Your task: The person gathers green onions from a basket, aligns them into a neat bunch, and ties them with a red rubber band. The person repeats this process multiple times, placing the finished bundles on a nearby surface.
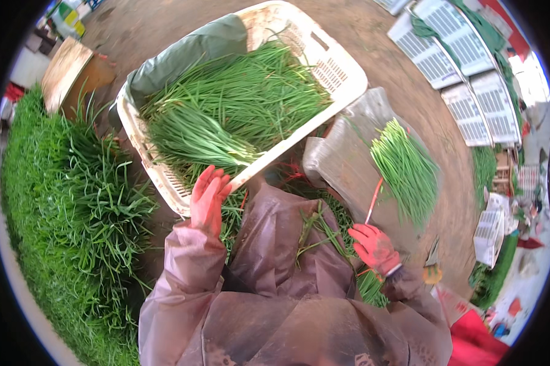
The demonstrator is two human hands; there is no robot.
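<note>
My left hand [210,201], in a red-orange glove, is raised beside the near wall of a cream plastic crate [297,135]. It holds nothing, and its thumb and fingers are apart. Just beyond it, a bunch of long green leaves [201,132], like Chinese chives, lies with its pale ends over the crate's near rim. More loose leaves [261,87] fill the crate. My right hand [375,249], also gloved, grips the lower end of a thin red strip [374,200]. The strip runs up to a neat bunch of leaves [405,171] on a grey plastic-covered surface [348,167].
A long bank of green leaves [73,219] stands on my left. A wooden box [69,75] is at the far left. White slatted crates [458,55] are stacked at the far right. Leaf scraps [318,231] lie on my apron [279,238].
</note>
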